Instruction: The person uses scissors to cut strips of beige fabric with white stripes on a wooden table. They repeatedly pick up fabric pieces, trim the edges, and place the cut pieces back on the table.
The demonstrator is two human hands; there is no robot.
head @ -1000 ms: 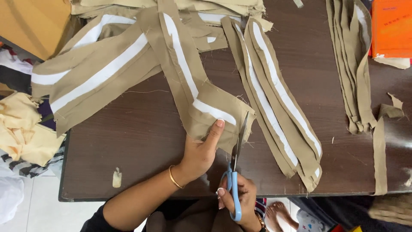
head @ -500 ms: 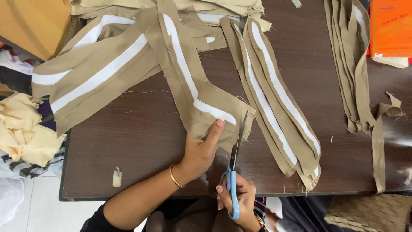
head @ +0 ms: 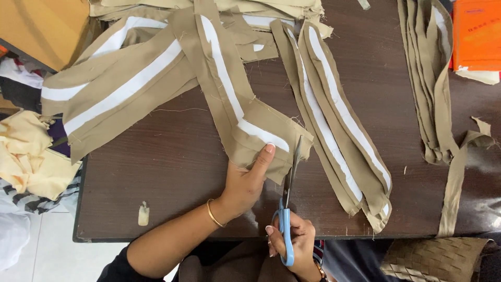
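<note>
Fingers of the left hand (head: 244, 184) lie flat and together, pinning the tan fabric strip (head: 250, 130) to the table (head: 177, 172). Right hand (head: 292, 243) is wrapped round blue-handled scissors (head: 288, 203), blades at the strip's end.

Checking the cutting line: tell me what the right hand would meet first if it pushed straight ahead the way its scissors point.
The right hand drives the scissors up the table; first comes the tan fabric strip pinned by the left hand.
</note>
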